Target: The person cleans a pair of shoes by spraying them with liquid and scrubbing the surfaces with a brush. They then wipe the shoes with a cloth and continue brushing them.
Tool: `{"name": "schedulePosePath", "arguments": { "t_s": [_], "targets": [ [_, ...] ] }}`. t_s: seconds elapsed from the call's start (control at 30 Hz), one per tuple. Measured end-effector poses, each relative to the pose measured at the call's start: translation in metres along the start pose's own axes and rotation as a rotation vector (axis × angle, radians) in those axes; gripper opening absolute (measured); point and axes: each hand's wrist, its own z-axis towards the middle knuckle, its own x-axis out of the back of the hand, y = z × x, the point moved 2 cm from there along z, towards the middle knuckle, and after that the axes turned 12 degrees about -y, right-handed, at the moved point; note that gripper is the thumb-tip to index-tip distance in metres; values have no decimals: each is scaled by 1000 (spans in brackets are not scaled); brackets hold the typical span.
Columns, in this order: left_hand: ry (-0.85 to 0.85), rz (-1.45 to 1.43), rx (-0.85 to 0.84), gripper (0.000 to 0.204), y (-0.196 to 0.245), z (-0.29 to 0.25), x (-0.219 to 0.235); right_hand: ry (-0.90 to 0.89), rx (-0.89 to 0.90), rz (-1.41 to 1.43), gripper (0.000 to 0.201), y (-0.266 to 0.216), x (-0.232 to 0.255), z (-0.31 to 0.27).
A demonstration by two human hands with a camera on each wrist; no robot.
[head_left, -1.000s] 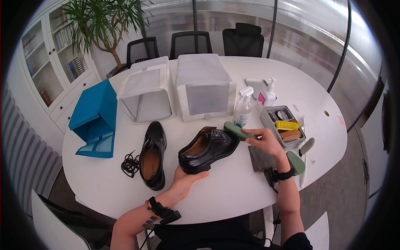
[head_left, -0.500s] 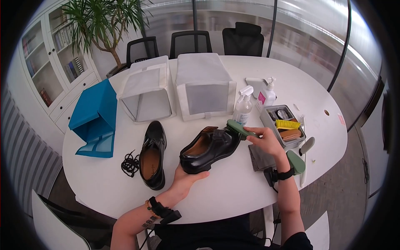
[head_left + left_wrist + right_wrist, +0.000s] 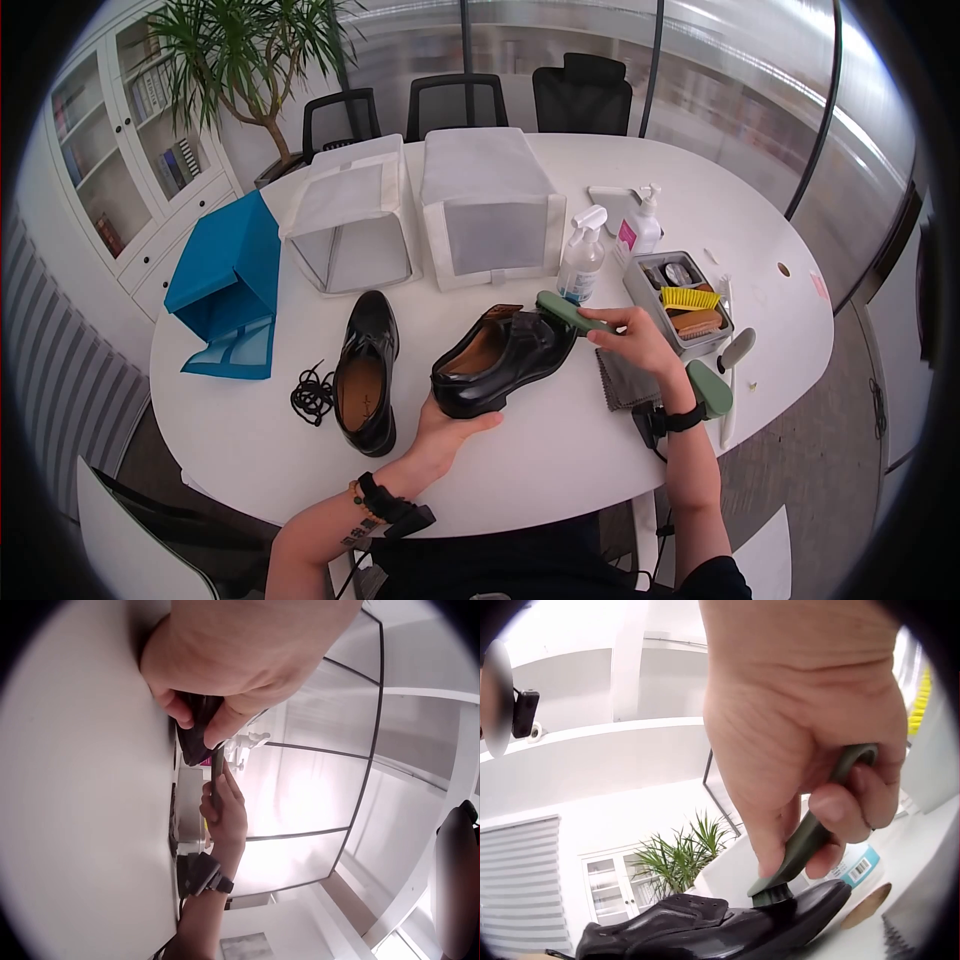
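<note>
A black leather dress shoe [image 3: 490, 375] is held by my left hand [image 3: 445, 435], which grips it from beneath and behind at the heel. In the left wrist view the thumb and fingers wrap round the shoe's sides. My right hand [image 3: 640, 340] holds a green-handled shoe brush [image 3: 568, 312], its dark bristles touching the upper near the toe. The right wrist view shows fingers curled round the brush handle [image 3: 810, 840] and bristles against the shoe [image 3: 712, 937]. The matching shoe [image 3: 368, 375] stands to the left, beside a coil of black laces [image 3: 312, 395].
A spray bottle [image 3: 581, 262] stands just beyond the brush. A grey tray [image 3: 640, 292] of brushes sits to the right, near a grey cloth [image 3: 628, 380]. White boxes [image 3: 495, 170] and a blue box [image 3: 225, 260] stand farther back. Another green object [image 3: 710, 390] lies by the right wrist.
The brush has moved a little right toward the toe and then back left along the upper. The shoe and left hand have barely moved.
</note>
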Motion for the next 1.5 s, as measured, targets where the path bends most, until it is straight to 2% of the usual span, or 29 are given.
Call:
{"name": "schedulePosePath", "arguments": {
  "t_s": [0.07,0.17,0.23,0.27,0.33,0.47,0.53,0.57,0.63,0.67,0.73,0.77,0.83,0.97,1.03,1.17,1.23,1.27,1.33,1.47,1.5],
  "targets": [
    [-1,-15,6,77,0,0,0,-60,-7,60,41,0,-2,0],
    [-5,-26,-20,76,0,0,0,44,9,-25,40,5,-1,1],
    [-3,-20,-14,75,1,0,-1,89,-114,-157,39,0,3,-2],
    [-2,-14,-7,75,1,0,-1,90,-113,-158,39,0,3,-2],
    [3,-14,-1,75,0,0,-1,-54,24,27,40,0,0,0],
    [16,-16,20,74,0,1,0,-39,-14,63,40,2,-2,0],
    [7,-17,9,74,0,0,0,92,-55,-80,39,11,0,1],
    [-2,-18,-2,74,0,1,0,92,-54,-80,39,11,1,1],
    [-1,-20,0,74,-1,1,0,22,55,-100,39,7,1,0],
    [1,-22,3,74,-1,1,0,22,55,-99,39,3,0,0],
    [2,-28,14,74,0,1,0,-75,5,115,40,-4,-4,-1],
    [3,-35,23,74,-1,1,0,-75,4,116,40,0,-4,0],
    [-3,-42,15,74,0,0,0,82,10,-45,41,10,-2,2],
    [-16,-43,2,74,0,1,0,65,1,-103,43,5,1,0],
    [-9,-39,10,75,1,0,-1,-104,4,123,44,-2,-4,-1],
    [-8,-31,17,75,-1,1,1,-16,-29,25,44,0,-3,0],
    [-5,-31,8,75,-1,1,1,83,-80,-155,45,6,0,0],
    [-3,-31,-1,75,-1,1,0,84,-79,-156,45,6,0,-1],
    [-5,-35,-3,75,-1,1,0,-39,136,-50,46,2,-3,0],
    [0,-35,18,77,1,1,0,-110,51,69,47,0,-4,-1],
    [0,-35,18,77,1,0,0,-26,22,-41,47,0,-2,-2]
  ]
}}
